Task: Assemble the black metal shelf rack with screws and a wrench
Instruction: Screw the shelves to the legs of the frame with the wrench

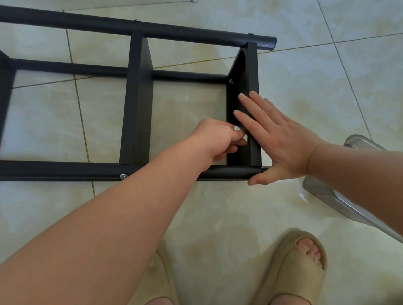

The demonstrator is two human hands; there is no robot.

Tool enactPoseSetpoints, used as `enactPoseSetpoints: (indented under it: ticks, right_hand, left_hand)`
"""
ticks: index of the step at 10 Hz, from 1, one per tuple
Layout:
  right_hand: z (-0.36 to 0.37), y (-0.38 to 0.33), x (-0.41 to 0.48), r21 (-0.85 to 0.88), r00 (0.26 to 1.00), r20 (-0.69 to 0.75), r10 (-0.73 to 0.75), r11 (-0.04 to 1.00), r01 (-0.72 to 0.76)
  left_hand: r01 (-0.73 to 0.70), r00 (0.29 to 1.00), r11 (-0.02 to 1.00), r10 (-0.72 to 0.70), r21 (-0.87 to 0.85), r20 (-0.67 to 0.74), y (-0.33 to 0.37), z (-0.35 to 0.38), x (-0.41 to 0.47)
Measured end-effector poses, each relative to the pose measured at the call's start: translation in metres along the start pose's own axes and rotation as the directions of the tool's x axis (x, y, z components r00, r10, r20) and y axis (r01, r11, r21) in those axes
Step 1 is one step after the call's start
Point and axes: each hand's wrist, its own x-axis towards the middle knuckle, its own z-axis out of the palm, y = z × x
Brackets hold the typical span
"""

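Open through the bay between middle shelf panel (138, 99) and end shelf panel (239, 88); crowded at its right corner by left hand (214, 139) pinching a screw (236, 128) and flat right hand (280, 142). Barred in front by near tube (55, 169). Free over floor tiles (223, 210), hemmed rightward by a grey plastic piece (335, 198).

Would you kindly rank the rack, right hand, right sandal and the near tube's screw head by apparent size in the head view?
1. rack
2. right hand and right sandal: they look alike, and the sandal is cropped by the frame edge, so I leave them unranked
3. screw head, far the smallest
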Motion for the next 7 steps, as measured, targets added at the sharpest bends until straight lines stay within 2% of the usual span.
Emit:
enactPoseSetpoints:
  ticks: [3,6,7]
  right_hand:
    - [-0.0015,-0.0007,0.0002,-0.003,1.0,0.015,0.008,1.0,-0.008]
    - [-0.0018,-0.0009,0.0001,-0.011,1.0,0.017,0.009,1.0,-0.009]
    - [-0.0017,-0.0006,0.0004,-0.008,1.0,0.018,0.01,1.0,-0.009]
  left_hand:
    - [0.041,0.999,0.996,-0.043,0.078,0.022,0.0013,0.0028,-0.0013]
    - [0.092,0.995,0.996,-0.093,0.018,0.036,0.0042,0.0026,-0.0009]
    - [0.091,0.994,0.995,-0.093,0.05,0.05,0.0037,0.0035,-0.0008]
